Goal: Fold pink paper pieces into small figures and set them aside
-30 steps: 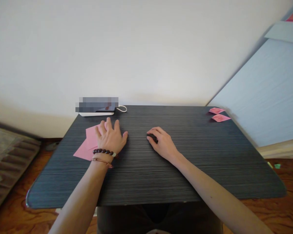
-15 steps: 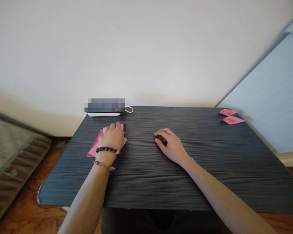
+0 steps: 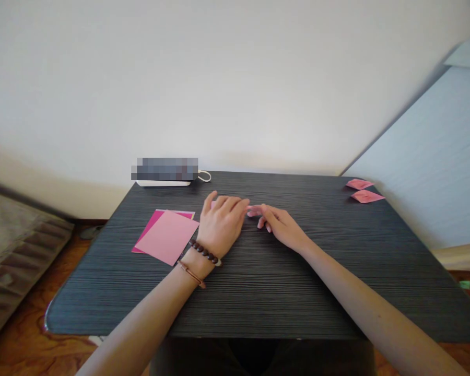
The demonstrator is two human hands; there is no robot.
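Note:
My left hand [image 3: 224, 222], with a beaded bracelet and a thin bangle at its wrist, is palm down over the middle of the table. Its fingers hold a sheet of pink paper [image 3: 213, 204] that is mostly hidden beneath them. My right hand [image 3: 282, 225] meets it from the right, thumb and forefinger closed on what looks like the same sheet's edge. Left of my left hand lies a small stack of square paper [image 3: 166, 237], a light pink sheet turned askew on a darker magenta one.
Two folded pink paper pieces [image 3: 366, 197] lie at the table's far right corner. A blurred-out device with a white base [image 3: 163, 183] and a white cord loop [image 3: 206, 176] stands at the back left. The dark table [image 3: 317, 308] meets a wall behind.
My left hand has moved right from the paper stack to the middle, bringing a pink sheet. The stack is uncovered now. My right hand has closed its fingers at the sheet's edge.

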